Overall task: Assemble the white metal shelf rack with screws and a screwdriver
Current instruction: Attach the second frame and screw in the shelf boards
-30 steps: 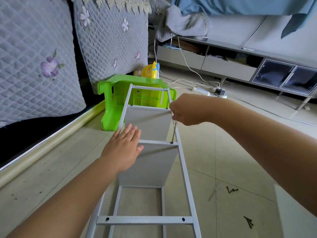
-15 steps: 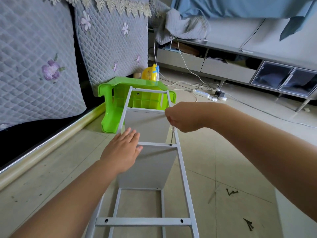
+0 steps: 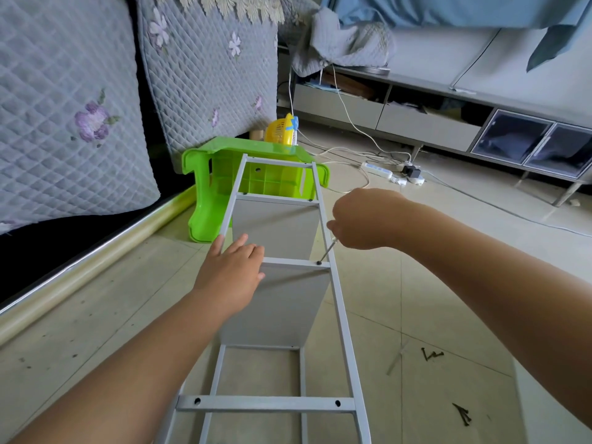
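Pale tiled floor (image 3: pixel 416 283). Quilted grey floral cushions (image 3: pixel 70 107) leaning at left. Low grey media cabinet (image 3: pixel 416 123) along far wall, glass doors (image 3: pixel 528 142) at right. Green plastic stool (image 3: pixel 256 174) tipped over; white power strip (image 3: pixel 378 169) with trailing cords.

No readable text, label, brand or number shows on anything here

both forearms bare, no sleeves; left hand (image 3: pixel 229 270), right hand (image 3: pixel 362 219) ungloved
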Available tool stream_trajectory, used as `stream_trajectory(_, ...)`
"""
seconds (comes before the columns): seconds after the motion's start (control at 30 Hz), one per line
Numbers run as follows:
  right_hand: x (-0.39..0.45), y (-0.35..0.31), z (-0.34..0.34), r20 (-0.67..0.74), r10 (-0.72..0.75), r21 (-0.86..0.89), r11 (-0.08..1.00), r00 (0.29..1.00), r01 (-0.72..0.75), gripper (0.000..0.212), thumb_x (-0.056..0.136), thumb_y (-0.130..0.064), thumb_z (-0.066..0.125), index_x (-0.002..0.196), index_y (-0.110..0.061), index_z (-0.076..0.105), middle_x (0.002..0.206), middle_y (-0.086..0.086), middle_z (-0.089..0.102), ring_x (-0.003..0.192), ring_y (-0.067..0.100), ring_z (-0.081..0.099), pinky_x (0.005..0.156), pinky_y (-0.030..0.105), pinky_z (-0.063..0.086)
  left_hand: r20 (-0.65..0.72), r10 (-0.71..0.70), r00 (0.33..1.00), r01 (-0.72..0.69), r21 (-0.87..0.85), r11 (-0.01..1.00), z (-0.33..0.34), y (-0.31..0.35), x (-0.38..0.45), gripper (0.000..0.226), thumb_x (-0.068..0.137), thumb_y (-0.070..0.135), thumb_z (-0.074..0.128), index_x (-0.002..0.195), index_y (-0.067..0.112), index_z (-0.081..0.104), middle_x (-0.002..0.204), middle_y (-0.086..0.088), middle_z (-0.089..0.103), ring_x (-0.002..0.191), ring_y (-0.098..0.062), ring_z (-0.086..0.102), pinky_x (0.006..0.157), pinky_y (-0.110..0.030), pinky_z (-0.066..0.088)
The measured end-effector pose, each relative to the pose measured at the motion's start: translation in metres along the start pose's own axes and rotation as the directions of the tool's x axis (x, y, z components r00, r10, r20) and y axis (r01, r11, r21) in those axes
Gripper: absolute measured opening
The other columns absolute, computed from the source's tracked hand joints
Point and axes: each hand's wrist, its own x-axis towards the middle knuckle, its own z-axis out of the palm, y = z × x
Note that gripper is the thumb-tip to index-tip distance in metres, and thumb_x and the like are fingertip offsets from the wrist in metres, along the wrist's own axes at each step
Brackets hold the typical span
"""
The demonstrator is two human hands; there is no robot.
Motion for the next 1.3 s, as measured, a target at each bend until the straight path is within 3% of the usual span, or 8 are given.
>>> stream_trajectory(0.17,0.002,0.002,-0.004,-0.013,-0.126,0.090,0.988,0.992,0.127,0.003,0.094,-0.011,0.037,0.094,-0.012,0.034,0.079,0.001,0.037,0.079,0.021,0.038,0.061,0.029,0.030,-0.048,0.056,0.997,-0.061,-0.097,0.993,0.001,0.000,0.006,0.033,0.102,0.020,0.025,0.132,0.016,0.038,0.139,0.003,0.043,0.142,-0.011,0.014,0.112,-0.030,0.011)
stream_trajectory(0.3,0.008,0.002,-0.008,-0.071,-0.108,0.033,0.993,0.992,0.110,0.022,0.097,-0.018,0.040,0.108,-0.004,0.052,0.088,0.006,0.050,0.079,0.019,0.040,0.062,0.027,0.034,-0.080,0.068,0.994,-0.081,-0.161,0.984,0.003,-0.002,0.007,0.036,0.101,0.015,0.026,0.135,0.013,0.038,0.139,0.001,0.044,0.142,-0.013,0.017,0.110,-0.026,0.013)
stream_trajectory(0.5,0.015,-0.008,-0.007,-0.092,-0.002,-0.032,0.999,0.996,-0.001,0.036,0.097,-0.021,0.035,0.063,-0.010,0.037,0.066,-0.001,0.035,0.067,0.020,0.043,0.057,0.026,0.033,-0.079,0.065,0.995,-0.076,-0.144,0.987,0.005,-0.002,0.009,0.036,0.101,0.017,0.025,0.136,0.014,0.036,0.141,0.002,0.042,0.142,-0.012,0.016,0.109,-0.025,0.014)
stream_trajectory(0.63,0.019,-0.007,-0.008,-0.059,-0.006,0.094,0.996,0.998,0.012,0.021,0.098,-0.025,0.032,0.093,-0.009,0.045,0.084,0.002,0.038,0.083,0.022,0.039,0.070,0.029,0.033,-0.096,0.052,0.994,-0.067,-0.159,0.985,0.007,-0.003,0.012,0.037,0.101,0.017,0.025,0.136,0.014,0.037,0.141,0.000,0.042,0.141,-0.012,0.018,0.109,-0.025,0.015)
stream_trajectory(0.8,0.021,-0.010,-0.009,-0.033,-0.132,0.173,0.975,0.991,0.136,0.013,0.095,-0.012,0.036,0.084,-0.009,0.040,0.074,0.001,0.038,0.080,0.024,0.041,0.050,0.021,0.026,-0.096,0.041,0.995,-0.056,-0.158,0.986,0.008,-0.002,0.013,0.037,0.101,0.017,0.025,0.137,0.014,0.036,0.141,0.000,0.043,0.141,-0.012,0.018,0.110,-0.025,0.014)
stream_trajectory(1.1,0.024,-0.014,-0.009,-0.115,0.053,-0.030,0.998,0.992,-0.057,0.033,0.097,-0.024,0.039,0.065,-0.013,0.038,0.067,-0.001,0.034,0.076,0.022,0.043,0.054,0.026,0.032,-0.103,0.032,0.994,-0.049,-0.169,0.984,0.011,-0.003,0.014,0.040,0.102,0.018,0.026,0.142,0.016,0.032,0.144,0.000,0.041,0.141,-0.011,0.020,0.110,-0.025,0.014)
stream_trajectory(1.2,0.019,-0.013,-0.013,-0.036,0.004,0.036,0.999,0.999,-0.003,0.031,0.098,-0.029,0.031,0.079,-0.010,0.046,0.082,0.004,0.043,0.087,0.026,0.043,0.071,0.029,0.031,-0.107,0.020,0.994,-0.039,-0.176,0.984,0.011,-0.003,0.013,0.041,0.102,0.018,0.026,0.142,0.016,0.032,0.144,0.000,0.040,0.141,-0.012,0.020,0.109,-0.026,0.016)
stream_trajectory(1.3,0.017,-0.011,-0.013,-0.007,-0.106,0.110,0.988,0.994,0.106,0.017,0.096,-0.018,0.033,0.083,-0.010,0.039,0.076,0.002,0.039,0.074,0.022,0.041,0.056,0.024,0.029,-0.109,0.020,0.994,-0.040,-0.182,0.983,0.010,-0.003,0.014,0.041,0.102,0.018,0.026,0.142,0.015,0.032,0.143,0.000,0.041,0.141,-0.012,0.021,0.110,-0.026,0.015)
